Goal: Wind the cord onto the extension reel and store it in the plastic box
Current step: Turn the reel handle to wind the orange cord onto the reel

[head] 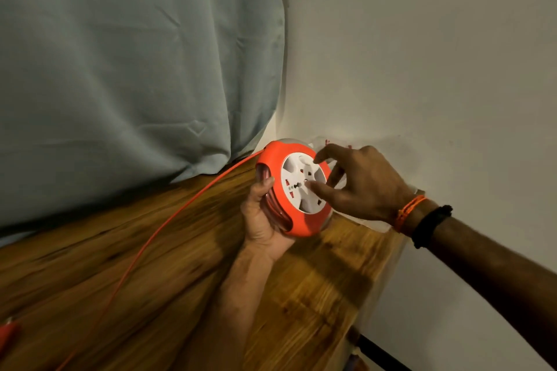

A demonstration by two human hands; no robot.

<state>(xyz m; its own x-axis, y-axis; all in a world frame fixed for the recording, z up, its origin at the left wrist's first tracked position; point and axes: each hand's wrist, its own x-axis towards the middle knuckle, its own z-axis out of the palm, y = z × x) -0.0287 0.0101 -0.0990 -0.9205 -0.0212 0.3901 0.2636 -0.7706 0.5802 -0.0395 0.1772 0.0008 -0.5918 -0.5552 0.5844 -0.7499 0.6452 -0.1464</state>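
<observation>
While your left hand [261, 214] grips the orange extension reel [294, 187] by its rim, held above the wooden tabletop [168, 256] near the wall corner, your right hand [358, 182] spreads open-fingered over its white socket face, fingertips [313, 185] touching it. Item: orange cord [168, 220], trailing from the reel's upper left edge down across the tabletop. Item: clear plastic box [349, 147], behind the right hand, partly hidden. Item: blue-grey curtain [135, 69], left.

reel [297, 190]: orange shell, white socket face
cord [144, 245]: orange
my table [168, 280]: streaked brown wood grain
curtain [135, 54]: pale blue-grey
</observation>
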